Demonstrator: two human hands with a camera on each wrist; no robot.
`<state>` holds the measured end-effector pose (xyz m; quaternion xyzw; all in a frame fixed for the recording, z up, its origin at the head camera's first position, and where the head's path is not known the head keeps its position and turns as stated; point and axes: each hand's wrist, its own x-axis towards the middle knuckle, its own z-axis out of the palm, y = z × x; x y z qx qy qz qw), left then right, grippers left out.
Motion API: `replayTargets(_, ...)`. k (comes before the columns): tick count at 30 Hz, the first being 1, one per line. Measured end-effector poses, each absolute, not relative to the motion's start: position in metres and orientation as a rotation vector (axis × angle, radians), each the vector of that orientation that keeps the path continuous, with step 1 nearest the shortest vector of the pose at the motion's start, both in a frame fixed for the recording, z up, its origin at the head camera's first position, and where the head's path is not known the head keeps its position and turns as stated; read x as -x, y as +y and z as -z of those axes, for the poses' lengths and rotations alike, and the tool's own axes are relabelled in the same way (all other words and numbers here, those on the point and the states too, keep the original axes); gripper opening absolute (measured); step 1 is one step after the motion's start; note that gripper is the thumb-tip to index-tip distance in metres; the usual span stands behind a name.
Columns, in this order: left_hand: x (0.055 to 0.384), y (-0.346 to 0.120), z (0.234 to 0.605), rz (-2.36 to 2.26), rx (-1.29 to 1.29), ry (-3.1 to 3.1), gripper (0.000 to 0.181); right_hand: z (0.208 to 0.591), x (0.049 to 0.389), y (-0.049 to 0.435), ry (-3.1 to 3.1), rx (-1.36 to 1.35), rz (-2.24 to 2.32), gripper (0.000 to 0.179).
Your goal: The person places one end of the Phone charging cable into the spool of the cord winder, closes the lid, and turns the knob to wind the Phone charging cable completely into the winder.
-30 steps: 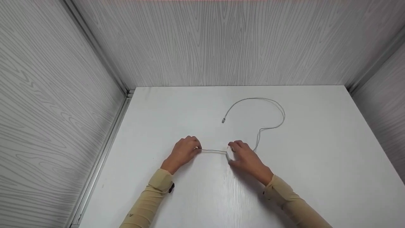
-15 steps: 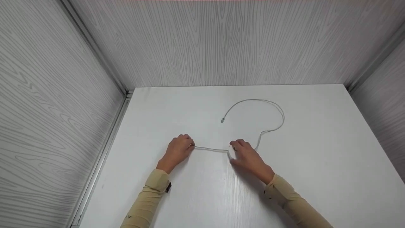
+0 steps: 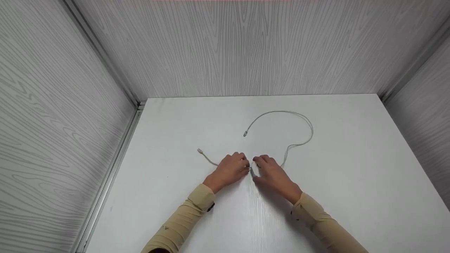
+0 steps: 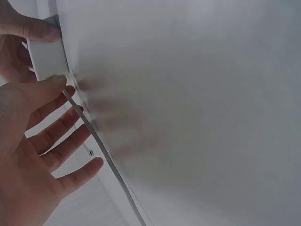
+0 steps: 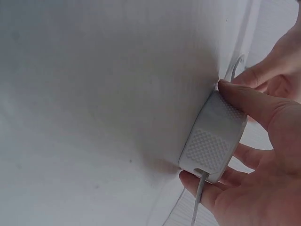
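My right hand (image 3: 274,175) grips a small white cable reel case (image 5: 214,132) by its edges, thumb on one end and fingers on the other. Bumpy textured patches mark the case's side, and a thin grey cable (image 5: 200,197) leaves it through a slot. Right beside the case, my left hand (image 3: 230,170) pinches the cable (image 4: 110,160) between thumb and forefinger, its other fingers spread. Beyond that hand, the cable's short end curves away to a plug (image 3: 199,150) on the white table.
A longer doubled stretch of cable (image 3: 312,130) loops out past my right hand on the table (image 3: 351,175). Its far plug (image 3: 245,134) lies ahead of both hands. Grey wood-grain panels (image 3: 246,49) wall the table at the back and sides.
My left hand first drew the cable a little to the left, then came right, up against the case. The short end's plug now shows to its left. My right hand keeps its hold.
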<state>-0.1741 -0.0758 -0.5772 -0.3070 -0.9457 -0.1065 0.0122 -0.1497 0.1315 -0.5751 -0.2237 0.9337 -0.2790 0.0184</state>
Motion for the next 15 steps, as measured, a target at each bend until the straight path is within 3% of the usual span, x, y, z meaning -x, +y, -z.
replayTargets(7, 0.176, -0.071, 0.581, 0.293, 0.999, -2.891, 0.018, 0.574, 0.148, 0.134, 2.894, 0.720, 0.859, 0.057)
replayTargets(15, 0.176, -0.119, 0.583, 0.357, 0.869, -2.912, 0.011, 0.573, 0.150, 0.135, 2.863, 0.672, 0.875, 0.058)
